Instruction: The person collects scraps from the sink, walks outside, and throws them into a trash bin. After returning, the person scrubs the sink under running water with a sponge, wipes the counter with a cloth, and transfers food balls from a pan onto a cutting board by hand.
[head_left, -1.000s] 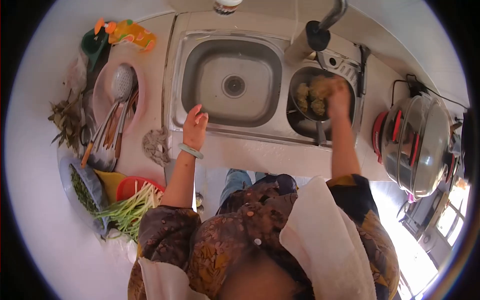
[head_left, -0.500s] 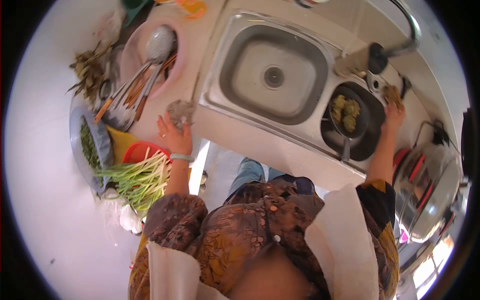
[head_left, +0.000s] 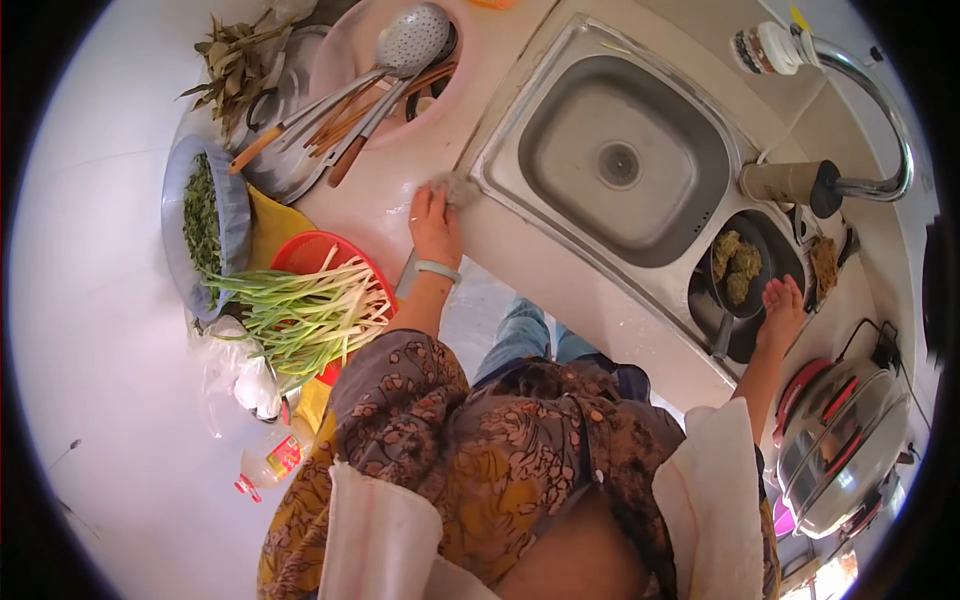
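Observation:
On the counter left of the sink, my left hand (head_left: 436, 232) presses down on a crumpled grey rag (head_left: 461, 190), its fingers close together around the near side of it. My right hand (head_left: 782, 316) is over the near right rim of the small sink basin (head_left: 745, 345), fingers stretched out and holding nothing. Beside it, on the ledge, lies a brown scrubber-like piece (head_left: 824, 262), apart from the fingers. In the small basin sits a dark pan with a handle (head_left: 722, 335), with clumps of greenish-brown scrubbers or greens (head_left: 738, 270) in it; which they are I cannot tell.
The large steel sink (head_left: 620, 215) is in the middle, with a curved faucet (head_left: 885, 185) at right. At left are a pink basin with a skimmer (head_left: 412, 40), a bowl of chopped greens (head_left: 232, 240), spring onions (head_left: 300, 320) and a bottle (head_left: 280, 455). Glass lids (head_left: 840, 455) stand at right.
My right hand has let go of the brown piece and drawn back toward me. My left hand now bears on the grey rag near the sink's left edge. The camera view has shifted.

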